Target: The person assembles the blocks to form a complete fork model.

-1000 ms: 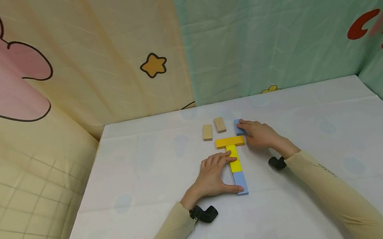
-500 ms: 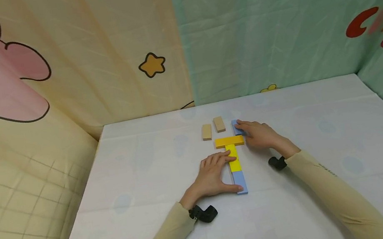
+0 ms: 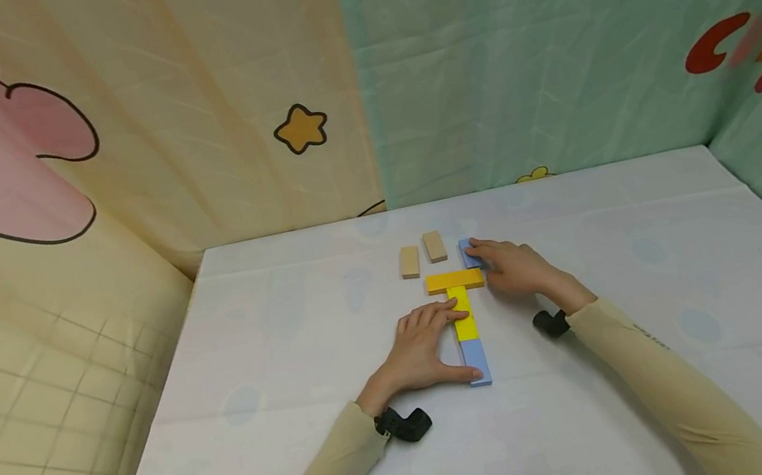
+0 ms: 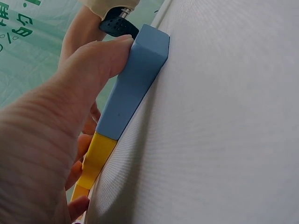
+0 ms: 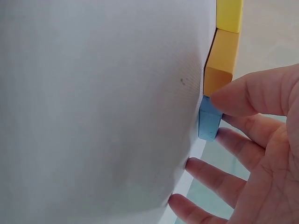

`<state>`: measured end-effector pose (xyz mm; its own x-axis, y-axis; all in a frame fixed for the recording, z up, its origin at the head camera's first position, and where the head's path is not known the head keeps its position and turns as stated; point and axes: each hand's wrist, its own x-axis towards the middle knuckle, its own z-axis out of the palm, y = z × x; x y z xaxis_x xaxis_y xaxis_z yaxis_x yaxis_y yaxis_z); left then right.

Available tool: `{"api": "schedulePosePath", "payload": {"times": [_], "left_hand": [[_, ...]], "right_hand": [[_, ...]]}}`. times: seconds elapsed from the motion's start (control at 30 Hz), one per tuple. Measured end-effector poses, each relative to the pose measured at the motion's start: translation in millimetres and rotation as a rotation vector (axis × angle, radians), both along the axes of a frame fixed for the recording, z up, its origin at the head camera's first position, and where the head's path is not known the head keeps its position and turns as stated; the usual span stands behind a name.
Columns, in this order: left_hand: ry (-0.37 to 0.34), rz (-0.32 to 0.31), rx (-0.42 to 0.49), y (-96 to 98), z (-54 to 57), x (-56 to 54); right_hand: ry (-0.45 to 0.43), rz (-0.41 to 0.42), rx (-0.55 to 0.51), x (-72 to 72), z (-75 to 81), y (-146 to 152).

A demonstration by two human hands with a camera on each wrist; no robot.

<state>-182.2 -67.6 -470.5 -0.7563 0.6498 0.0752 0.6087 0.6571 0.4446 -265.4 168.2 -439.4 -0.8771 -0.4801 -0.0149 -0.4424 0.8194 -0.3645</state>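
Note:
Flat coloured blocks form a T on the white table in the head view. An orange block [image 3: 454, 281] lies crosswise at the far end of a yellow block [image 3: 466, 326], with a light blue block [image 3: 473, 352] at the near end. My left hand [image 3: 422, 355] rests spread along the stem's left side, thumb on the light blue block and fingers over the yellow one. Behind the crossbar's right end, my right hand [image 3: 518, 269] pinches a second blue block [image 5: 210, 122] between thumb and fingers. That block sits right at the orange one in the right wrist view.
Two plain wooden blocks, one on the left [image 3: 409, 262] and one slightly farther back [image 3: 434, 246], lie behind the crossbar. Printed curtains [image 3: 217, 114] hang behind the white table [image 3: 277, 473]. Each wrist wears a black camera mount [image 3: 409, 426].
The blue block in my right hand has slid slightly left behind the orange crossbar. My left hand stays in place on the stem. The head view has shifted a little.

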Motion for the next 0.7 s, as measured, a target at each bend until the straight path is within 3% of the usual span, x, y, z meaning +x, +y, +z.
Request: {"api": "schedulePosePath", "payload": {"times": [0.7], "left_hand": [[-0.004,0.009,0.009,-0.4,1.3,0.8]], "right_hand": [[-0.001,0.004,-0.002,1.4,1.3,-0.1]]}}
